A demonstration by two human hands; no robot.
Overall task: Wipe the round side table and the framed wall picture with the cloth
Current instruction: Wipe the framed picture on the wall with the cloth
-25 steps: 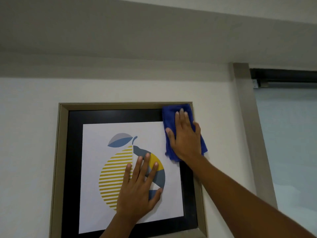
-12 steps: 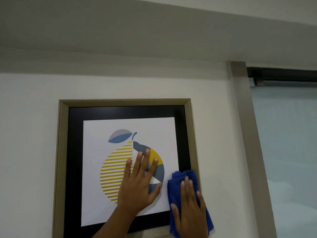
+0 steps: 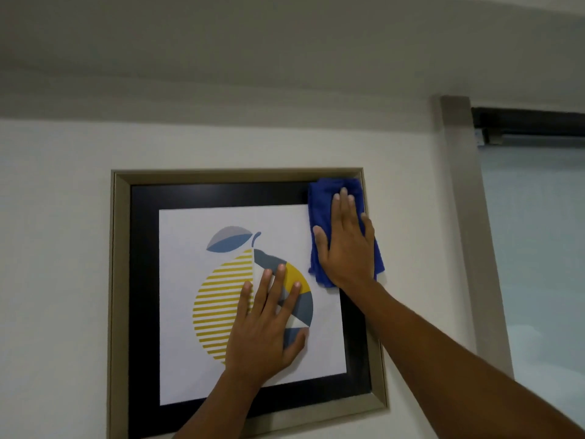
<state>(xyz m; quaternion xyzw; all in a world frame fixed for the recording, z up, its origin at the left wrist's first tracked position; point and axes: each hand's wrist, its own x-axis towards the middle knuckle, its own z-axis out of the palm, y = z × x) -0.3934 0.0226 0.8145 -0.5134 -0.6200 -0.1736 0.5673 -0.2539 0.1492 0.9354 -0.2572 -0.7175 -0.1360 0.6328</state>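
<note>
The framed wall picture [image 3: 120,280] hangs on a white wall, with a beige frame, black mat and a yellow-and-blue striped fruit print. My right hand [image 3: 345,248] lies flat on a folded blue cloth [image 3: 319,198], pressing it against the picture's top right corner, over the mat and frame edge. My left hand [image 3: 266,324] rests flat with fingers spread on the glass over the print, holding nothing. The round side table is out of view.
A beige door or window jamb [image 3: 465,217] runs down the wall to the right of the picture, with a frosted glass pane [image 3: 538,248] and a dark rail [image 3: 525,122] beyond it. A ceiling bulkhead [image 3: 285,74] overhangs above.
My right hand with the cloth went from the top right corner down to the bottom right corner, then back up to the top right. My left hand stayed on the print.
</note>
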